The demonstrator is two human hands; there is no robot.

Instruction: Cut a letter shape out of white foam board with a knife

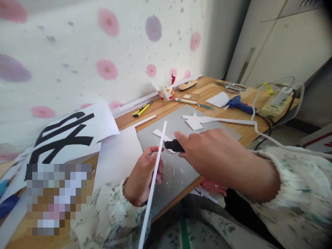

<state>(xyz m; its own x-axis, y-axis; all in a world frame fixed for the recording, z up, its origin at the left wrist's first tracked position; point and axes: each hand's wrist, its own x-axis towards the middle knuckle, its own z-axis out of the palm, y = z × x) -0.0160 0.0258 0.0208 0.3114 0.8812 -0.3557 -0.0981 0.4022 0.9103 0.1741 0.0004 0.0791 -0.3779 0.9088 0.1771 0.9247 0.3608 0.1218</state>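
My left hand (149, 169) pinches a long, narrow white strip (155, 176) that stands tilted and runs down past the table edge. In my right hand (211, 152) is a black utility knife (174, 146), its tip close to the strip beside my left fingers; whether blade and strip touch I cannot tell. Both hands are over a grey cutting mat (186, 171) scattered with thin white offcuts. Behind the knife a small white cut piece (158, 133) lies partly hidden. Farther back rests a white star-like cutout (194, 121) with a long white strip joined or laid against it.
A yellow cutter (141, 110), a paper cup (166, 93), a pen (185, 101) and scissors (234, 88) lie toward the back. At right are a blue glue gun (240, 103) and a power strip (277, 103) with looping cable. Sheets with black lettering (64, 135) lean at left.
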